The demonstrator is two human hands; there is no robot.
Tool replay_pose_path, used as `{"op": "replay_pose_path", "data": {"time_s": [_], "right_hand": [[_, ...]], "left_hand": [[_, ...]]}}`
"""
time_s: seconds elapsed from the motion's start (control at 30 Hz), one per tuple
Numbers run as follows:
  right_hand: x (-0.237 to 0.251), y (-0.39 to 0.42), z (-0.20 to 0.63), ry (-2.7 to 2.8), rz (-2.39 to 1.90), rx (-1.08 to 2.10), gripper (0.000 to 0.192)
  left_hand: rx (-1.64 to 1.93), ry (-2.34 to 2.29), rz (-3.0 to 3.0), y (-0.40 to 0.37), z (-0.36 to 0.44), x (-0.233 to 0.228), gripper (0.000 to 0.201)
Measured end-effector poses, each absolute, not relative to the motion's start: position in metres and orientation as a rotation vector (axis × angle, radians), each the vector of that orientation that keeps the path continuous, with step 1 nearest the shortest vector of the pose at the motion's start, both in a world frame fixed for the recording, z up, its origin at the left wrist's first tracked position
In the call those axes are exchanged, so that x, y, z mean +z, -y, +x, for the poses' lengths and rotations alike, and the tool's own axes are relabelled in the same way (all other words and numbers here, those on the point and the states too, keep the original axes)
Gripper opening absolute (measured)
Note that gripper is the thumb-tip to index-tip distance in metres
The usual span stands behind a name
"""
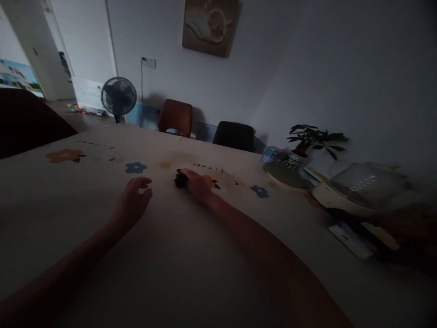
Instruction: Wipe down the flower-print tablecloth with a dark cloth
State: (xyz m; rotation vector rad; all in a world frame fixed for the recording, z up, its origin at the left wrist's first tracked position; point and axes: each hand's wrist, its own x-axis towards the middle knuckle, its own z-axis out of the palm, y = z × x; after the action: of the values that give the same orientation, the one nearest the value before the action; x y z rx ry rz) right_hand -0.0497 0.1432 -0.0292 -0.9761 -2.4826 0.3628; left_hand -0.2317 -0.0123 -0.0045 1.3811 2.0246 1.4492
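My right hand [196,182] reaches across the flower-printed tablecloth [177,255], its fingers closed on a small dark, fuzzy-edged object [180,179]. That object is at the cloth's surface; the dim light hides its exact kind. To the left, my left hand [134,198] hovers just above or rests at the cloth, I cannot tell which. Its fingers are curved, the thumb apart from them, and nothing is between them. A printed blue flower [135,167] lies just beyond it, and a printed orange flower [209,181] is partly covered by my right hand.
On the right stand a potted plant [297,159], a round green mat [285,175], a pale bowl-like container [341,198] and blurred flat items [353,241]. Beyond the table are a brown chair [175,116], a dark chair [234,134] and a fan [119,95].
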Motion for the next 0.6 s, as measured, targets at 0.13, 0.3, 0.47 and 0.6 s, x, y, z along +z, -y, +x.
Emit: {"op": "replay_pose_path", "data": {"time_s": [0.13, 0.3, 0.47, 0.6], "right_hand": [[-0.026, -0.158, 0.001, 2.309, -1.234, 0.303, 0.052], [-0.029, -0.164, 0.029, 2.251, -1.39, 0.317, 0.047], [-0.03, -0.147, 0.037, 2.287, -1.363, 0.333, 0.048], [-0.027, -0.121, 0.061, 2.341, -1.302, 0.352, 0.052]], "left_hand": [[1.426, -2.033, 1.408, 0.012, -0.233, -0.005, 0.031], [1.386, -2.079, 1.428, 0.011, -0.236, -0.008, 0.034], [1.354, -2.085, 1.436, 0.01, -0.241, -0.012, 0.038], [1.344, -2.055, 1.422, 0.009, -0.243, -0.014, 0.04]]}}
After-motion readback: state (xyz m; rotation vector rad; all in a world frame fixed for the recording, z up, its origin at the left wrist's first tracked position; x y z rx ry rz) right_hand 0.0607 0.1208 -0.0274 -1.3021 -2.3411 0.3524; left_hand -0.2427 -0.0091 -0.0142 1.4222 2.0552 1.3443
